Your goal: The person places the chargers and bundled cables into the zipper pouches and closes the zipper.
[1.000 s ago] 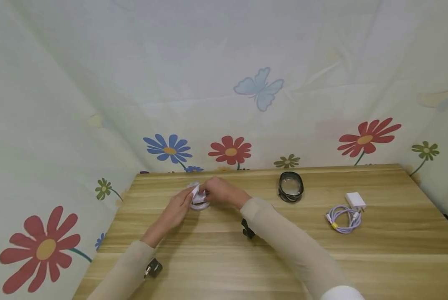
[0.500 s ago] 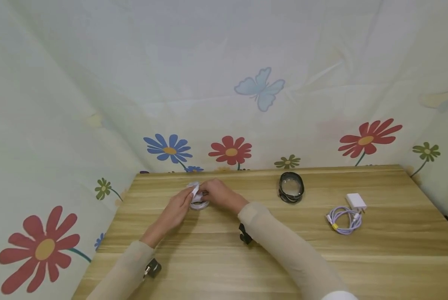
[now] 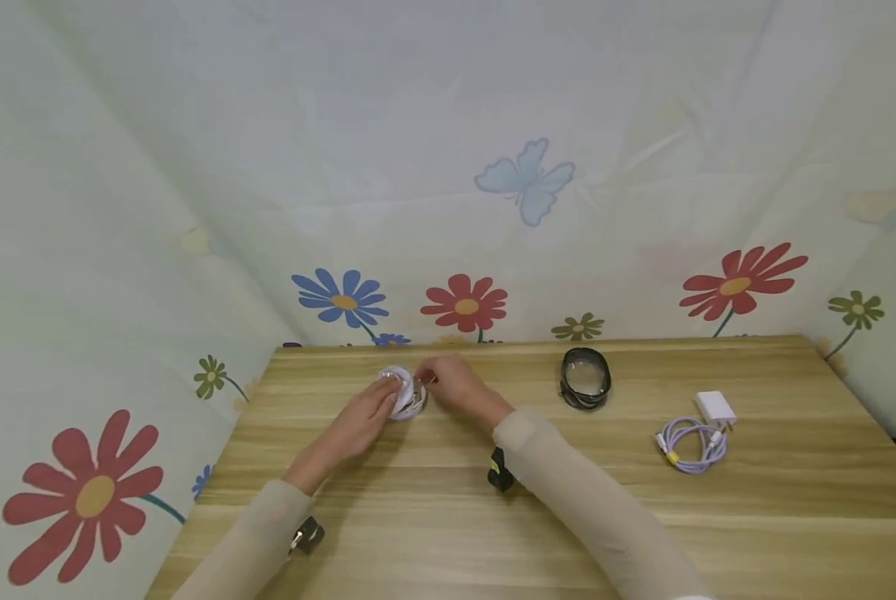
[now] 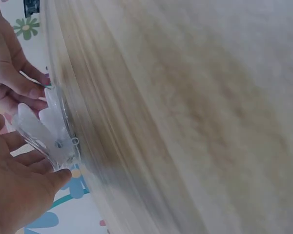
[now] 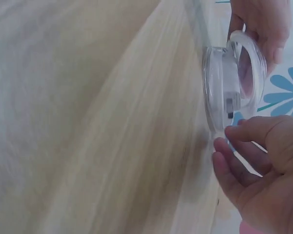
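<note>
A round clear plastic case (image 3: 410, 400) with white parts lies on the table at back left. It looks hinged open, with a white ring-shaped half (image 5: 254, 68) tilted up from the flat half (image 5: 215, 87). My left hand (image 3: 357, 421) holds the raised half, its fingers behind it and thumb low near the hinge side in the left wrist view. With thumb and fingertips, my right hand (image 3: 458, 387) pinches the flat half's edge on the opposite side; in the right wrist view this hand (image 5: 268, 165) has its fingers bent. What lies inside is blurred.
A round coil of black cable (image 3: 586, 379) lies at the back, right of my hands. Farther right are a purple cable coil (image 3: 691, 446) with a yellow tie and a white charger plug (image 3: 715, 408). A flowered cloth wall (image 3: 463, 217) rises behind the table.
My right hand has shifted slightly right, away from the left hand. The white ring-shaped half, mostly covered before, now shows as a raised ring under my left hand.
</note>
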Motion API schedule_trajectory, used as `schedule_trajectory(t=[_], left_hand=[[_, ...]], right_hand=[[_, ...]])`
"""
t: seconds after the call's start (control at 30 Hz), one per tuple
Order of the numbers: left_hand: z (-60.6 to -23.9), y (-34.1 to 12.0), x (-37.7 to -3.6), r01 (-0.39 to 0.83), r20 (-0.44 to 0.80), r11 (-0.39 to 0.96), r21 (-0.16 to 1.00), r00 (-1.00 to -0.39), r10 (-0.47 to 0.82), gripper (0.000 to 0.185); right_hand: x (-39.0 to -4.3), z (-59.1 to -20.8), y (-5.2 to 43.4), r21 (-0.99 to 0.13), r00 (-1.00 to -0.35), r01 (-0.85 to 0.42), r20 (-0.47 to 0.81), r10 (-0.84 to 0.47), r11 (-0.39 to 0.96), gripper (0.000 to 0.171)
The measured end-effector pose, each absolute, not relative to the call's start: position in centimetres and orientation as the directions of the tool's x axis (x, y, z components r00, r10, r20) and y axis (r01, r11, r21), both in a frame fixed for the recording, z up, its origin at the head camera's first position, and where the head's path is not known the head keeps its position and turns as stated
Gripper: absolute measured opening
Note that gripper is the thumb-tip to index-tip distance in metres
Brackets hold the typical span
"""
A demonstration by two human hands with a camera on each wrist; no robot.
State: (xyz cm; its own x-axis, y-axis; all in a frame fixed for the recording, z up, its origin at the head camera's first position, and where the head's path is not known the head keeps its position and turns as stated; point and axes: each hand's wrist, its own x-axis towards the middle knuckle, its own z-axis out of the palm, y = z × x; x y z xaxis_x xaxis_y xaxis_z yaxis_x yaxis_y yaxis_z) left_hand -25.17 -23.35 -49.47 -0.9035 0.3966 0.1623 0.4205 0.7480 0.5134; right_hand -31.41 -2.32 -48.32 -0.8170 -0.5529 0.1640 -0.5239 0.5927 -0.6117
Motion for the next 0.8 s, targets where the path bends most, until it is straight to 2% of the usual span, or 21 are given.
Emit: schedule_trajectory(t=[0.13,0.37,0.53,0.63,0.8], left_hand=[[-49.3,-23.3,-25.2,0.436,0.150,0.762,0.478,-0.896,0.418,0.043],[-48.9,-22.8,-25.4,0.461,0.157,0.785,0.415,-0.886,0.437,0.040],[-48.7,-22.6,-25.1,0.465,0.145,0.808,0.361,-0.884,0.444,0.039],[-48.4,-22.5,-24.9,0.492,0.147,0.825,0.279,-0.871,0.469,0.037],[-47.9,-22.1,-25.1,0.551,0.152,0.829,0.100,-0.832,0.534,0.035]], right_hand=[[-31.2,-48.7,-2.6,-0.606,-0.833,-0.503,0.151,-0.533,0.616,0.022],[-31.0,-48.7,-3.3,-0.635,-0.907,-0.378,0.107,-0.408,0.674,0.017],[-31.2,-48.6,-3.6,-0.634,-0.922,-0.345,0.092,-0.375,0.693,0.010],[-31.4,-48.8,-3.6,-0.669,-0.931,-0.312,0.076,-0.356,0.675,0.008],[-31.4,-49.0,-3.2,-0.799,-0.958,-0.187,0.020,-0.285,0.571,0.008]])
